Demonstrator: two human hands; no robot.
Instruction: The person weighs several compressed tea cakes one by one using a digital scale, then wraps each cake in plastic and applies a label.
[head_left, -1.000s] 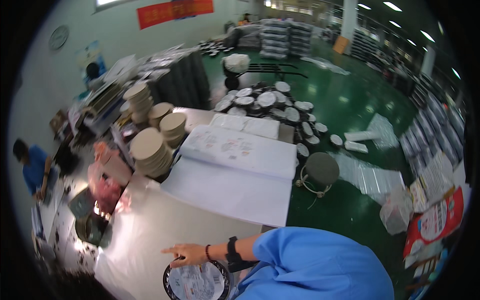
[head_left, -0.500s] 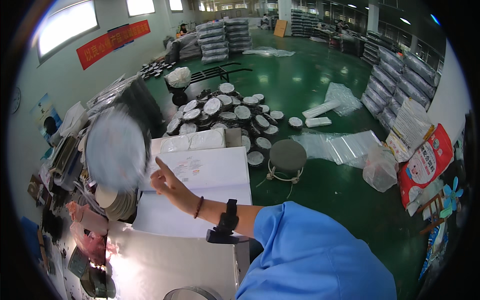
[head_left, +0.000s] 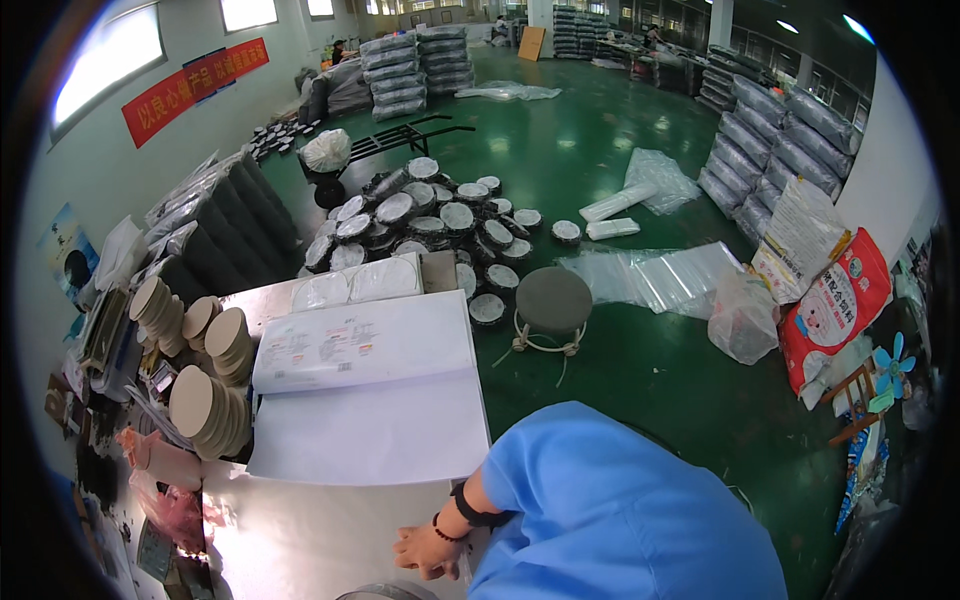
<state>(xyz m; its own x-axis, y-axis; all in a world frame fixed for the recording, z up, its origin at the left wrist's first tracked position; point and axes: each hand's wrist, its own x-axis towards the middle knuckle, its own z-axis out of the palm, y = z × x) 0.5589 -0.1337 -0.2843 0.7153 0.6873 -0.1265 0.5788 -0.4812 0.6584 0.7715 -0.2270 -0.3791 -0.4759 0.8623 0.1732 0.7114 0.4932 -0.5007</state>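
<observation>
My right hand [head_left: 428, 550] is low over the pale worktable [head_left: 330, 520], palm down. Its fingers are loosely bent and apart, and I see nothing between them. A dark band and a bead bracelet circle the wrist below my blue sleeve. Just below the hand, a curved clear-looking rim [head_left: 385, 592] of a round thing is cut off by the lower edge. Beyond lie large white printed sheets [head_left: 370, 420], the back one curling over the front. Stacks of round beige discs [head_left: 200, 400] stand left of the sheets. My left hand is out of view.
A heap of round, dark-sided packs [head_left: 455, 217] with white tops lies behind the table. A grey round stool [head_left: 553, 302] stands right of it. Plastic sheeting [head_left: 660, 275], a red sack [head_left: 835, 305] and stacked bagged goods [head_left: 770, 155] are at the right. A black cart [head_left: 405, 140] stands farther back.
My right hand has come back from over the sheets to the near table. The blurred round thing at the left is gone, showing the beige stacks. The whole view has shifted slightly.
</observation>
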